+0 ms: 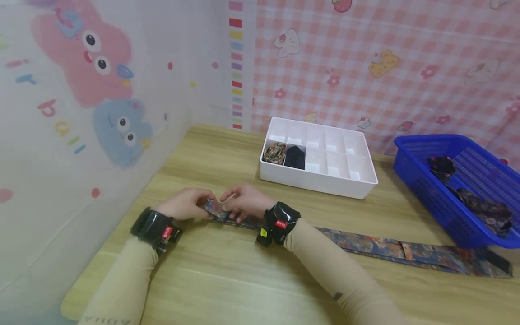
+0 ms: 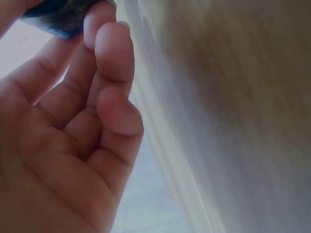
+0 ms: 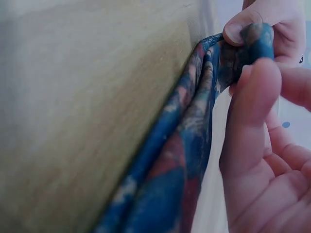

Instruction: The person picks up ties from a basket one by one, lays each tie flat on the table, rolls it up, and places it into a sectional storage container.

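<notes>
A blue necktie (image 1: 378, 248) with a reddish floral pattern lies lengthwise across the table, its wide end at the right by the basket. At its left end, my left hand (image 1: 188, 203) pinches the narrow end between thumb and fingers. My right hand (image 1: 248, 201) holds the same end from the other side, thumb and fingertips close to the left hand's. In the right wrist view the necktie's tip (image 3: 260, 41) is curled over in a small roll between both hands. In the left wrist view, only a dark bit of the necktie (image 2: 60, 19) shows above the curled fingers.
Behind the hands stands a white divided box (image 1: 318, 183), with a patterned rolled tie (image 1: 275, 153) and a dark rolled one (image 1: 295, 157) in two front left compartments. At right, a blue basket (image 1: 422, 194) holds several dark patterned fabric pieces (image 1: 483, 210). A wall (image 1: 162, 99) borders the table's left.
</notes>
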`<state>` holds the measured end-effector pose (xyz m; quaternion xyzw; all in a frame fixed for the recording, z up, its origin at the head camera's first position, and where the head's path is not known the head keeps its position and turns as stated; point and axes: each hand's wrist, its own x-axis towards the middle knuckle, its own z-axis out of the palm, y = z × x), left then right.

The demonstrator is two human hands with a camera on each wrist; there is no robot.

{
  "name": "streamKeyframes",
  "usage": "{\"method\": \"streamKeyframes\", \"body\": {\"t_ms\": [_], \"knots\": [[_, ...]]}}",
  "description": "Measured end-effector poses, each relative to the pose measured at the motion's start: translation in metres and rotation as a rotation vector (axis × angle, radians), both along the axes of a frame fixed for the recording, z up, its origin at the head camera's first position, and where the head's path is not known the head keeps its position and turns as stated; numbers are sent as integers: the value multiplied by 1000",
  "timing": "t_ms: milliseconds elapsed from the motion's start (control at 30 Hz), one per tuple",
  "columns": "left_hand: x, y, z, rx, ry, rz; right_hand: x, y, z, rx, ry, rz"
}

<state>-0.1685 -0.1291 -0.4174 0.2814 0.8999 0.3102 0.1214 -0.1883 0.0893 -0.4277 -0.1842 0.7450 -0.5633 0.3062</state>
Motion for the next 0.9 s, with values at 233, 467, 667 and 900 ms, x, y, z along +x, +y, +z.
{"method": "streamKeyframes", "body": {"t_ms": [233, 467, 667, 900], "knots": [[5, -1, 0, -6, -34, 16, 3, -1, 4, 213, 226, 44], [7, 4, 1, -61, -33, 59, 3, -6, 5, 519, 891, 343], [7, 6, 2, -62, -38, 53, 6, -6, 0, 634, 1001, 336], [6, 13, 1, 24, 55, -6, 13, 2, 9, 481, 606, 167]]}}
